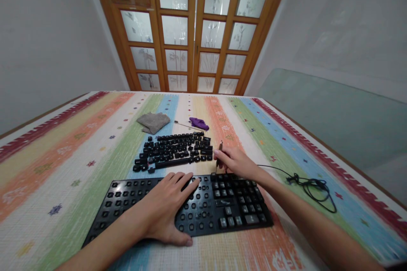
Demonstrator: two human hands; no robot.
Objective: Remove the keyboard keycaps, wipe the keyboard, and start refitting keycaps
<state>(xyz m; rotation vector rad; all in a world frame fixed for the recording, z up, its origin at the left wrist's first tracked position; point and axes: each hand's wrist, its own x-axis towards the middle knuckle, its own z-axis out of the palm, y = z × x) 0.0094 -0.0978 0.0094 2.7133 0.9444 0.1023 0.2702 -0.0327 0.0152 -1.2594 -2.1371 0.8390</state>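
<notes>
Plainly, the keyboard (203,214) under the left hand (170,203) holds right-end keycaps (241,199).

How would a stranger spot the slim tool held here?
Find the black keyboard on the striped tablecloth. Near its far edge, the right hand grips the tool nearly upright; the other slim stick, by the purple cloth, lies flat.

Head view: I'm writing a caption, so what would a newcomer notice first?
The half-stripped black keyboard lies in front, under the spread left hand. Just beyond it, loose black keycaps lie in rough rows on the striped cloth. At the keyboard's far edge, the right hand holds a slim tool.
</notes>
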